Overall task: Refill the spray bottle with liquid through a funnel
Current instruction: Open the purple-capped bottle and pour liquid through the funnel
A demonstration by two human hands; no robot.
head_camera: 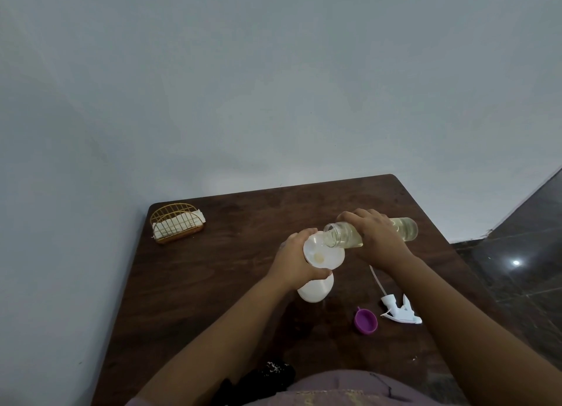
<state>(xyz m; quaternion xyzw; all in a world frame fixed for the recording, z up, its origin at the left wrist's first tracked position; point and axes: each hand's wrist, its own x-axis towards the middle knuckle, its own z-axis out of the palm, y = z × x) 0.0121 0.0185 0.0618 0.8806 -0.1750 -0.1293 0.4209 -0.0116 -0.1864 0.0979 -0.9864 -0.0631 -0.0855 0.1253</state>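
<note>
A white spray bottle (314,290) stands upright on the dark wooden table (213,284) with a white funnel (324,252) seated in its neck. My left hand (296,261) grips the bottle's neck and the funnel's left rim. My right hand (375,234) holds a clear bottle (404,229) of pale yellow liquid tipped almost flat, its open mouth over the funnel. A little yellowish liquid lies at the funnel's bottom. The white trigger sprayer head (401,310) with its dip tube lies on the table to the right.
A purple cap (365,321) lies open side up beside the sprayer head. A gold wire holder with white napkins (178,223) stands at the table's far left corner. A grey wall runs behind the table; dark tiled floor shows at the right.
</note>
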